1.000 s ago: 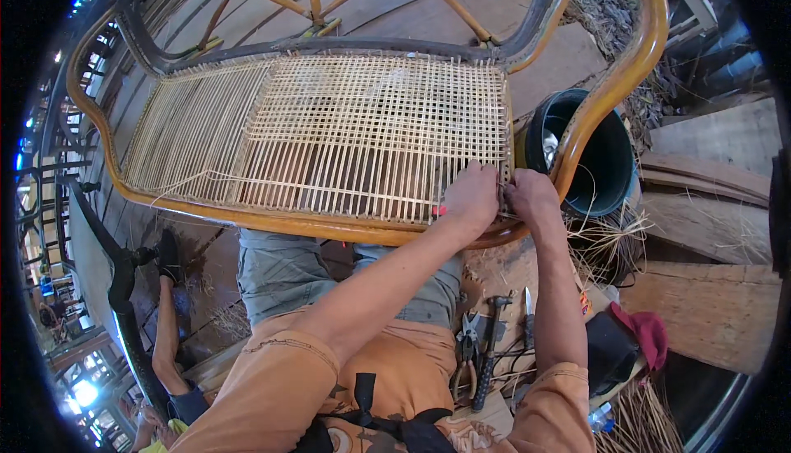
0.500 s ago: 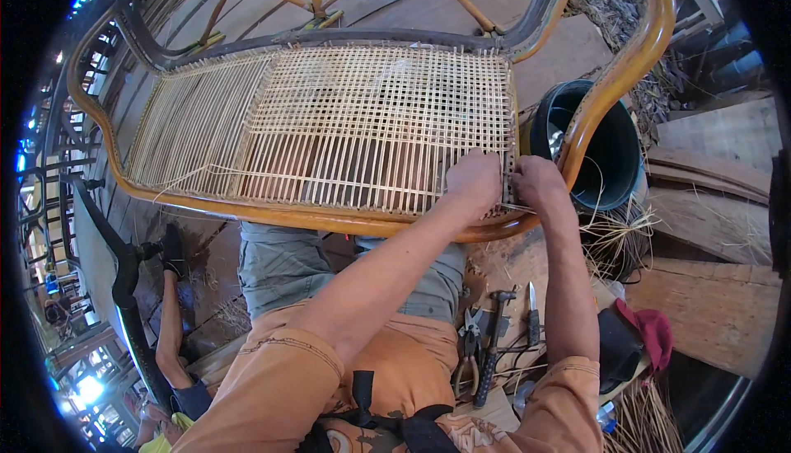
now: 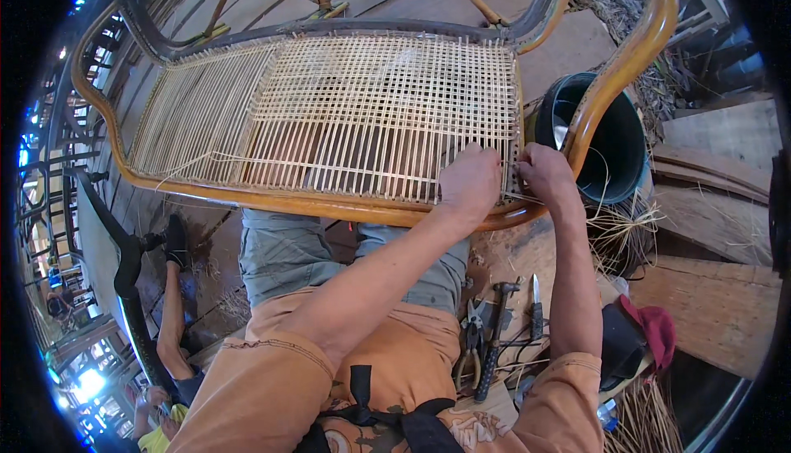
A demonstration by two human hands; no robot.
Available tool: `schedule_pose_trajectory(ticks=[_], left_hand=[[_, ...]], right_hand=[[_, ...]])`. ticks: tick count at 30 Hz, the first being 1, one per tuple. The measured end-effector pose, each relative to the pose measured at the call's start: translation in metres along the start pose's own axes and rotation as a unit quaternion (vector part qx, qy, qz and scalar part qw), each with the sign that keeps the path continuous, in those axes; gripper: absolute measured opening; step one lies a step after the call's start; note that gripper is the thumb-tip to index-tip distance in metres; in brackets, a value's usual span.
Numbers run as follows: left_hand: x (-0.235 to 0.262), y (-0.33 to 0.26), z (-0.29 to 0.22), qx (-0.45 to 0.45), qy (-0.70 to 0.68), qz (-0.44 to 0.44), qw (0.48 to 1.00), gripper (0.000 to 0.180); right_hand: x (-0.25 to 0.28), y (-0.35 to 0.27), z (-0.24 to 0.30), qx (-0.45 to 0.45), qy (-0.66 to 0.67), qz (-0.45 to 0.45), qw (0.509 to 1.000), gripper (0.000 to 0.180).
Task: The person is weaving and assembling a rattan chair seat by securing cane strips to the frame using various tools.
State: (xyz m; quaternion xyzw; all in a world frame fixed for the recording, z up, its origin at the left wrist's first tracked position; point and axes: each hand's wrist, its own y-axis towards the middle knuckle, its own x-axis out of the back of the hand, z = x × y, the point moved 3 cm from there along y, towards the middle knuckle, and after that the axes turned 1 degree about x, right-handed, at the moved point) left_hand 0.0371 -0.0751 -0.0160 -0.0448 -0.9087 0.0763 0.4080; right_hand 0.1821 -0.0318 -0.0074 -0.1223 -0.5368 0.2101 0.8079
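Wooden floorboards fill the lower frame, with pliers and a hammer lying beside the person's knee. Above them, right of centre, both hands meet at the right edge of the woven seat: the left hand lies curled, knuckles up, on the weave, its hold hidden. Just to its right, the right hand pinches a thin cane strand that runs leftward between the two hands, with the bucket beyond.
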Motion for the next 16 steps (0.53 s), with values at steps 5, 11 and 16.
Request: schedule_pose_trajectory(ticks=[5, 11, 16], left_hand=[[0.007, 0.011, 0.005, -0.01, 0.016, 0.018, 1.0, 0.017], [-0.005, 0.014, 0.006, -0.044, 0.026, 0.023, 0.998, 0.018], [-0.013, 0.02, 0.005, -0.009, 0.041, 0.052, 0.998, 0.021]], right_hand=[[-0.01, -0.002, -0.003, 0.013, -0.006, -0.072, 0.997, 0.014], [-0.012, 0.001, -0.012, 0.038, -0.009, -0.119, 0.992, 0.013], [-0.006, -0.004, 0.002, 0.048, 0.034, -0.109, 0.992, 0.013]])
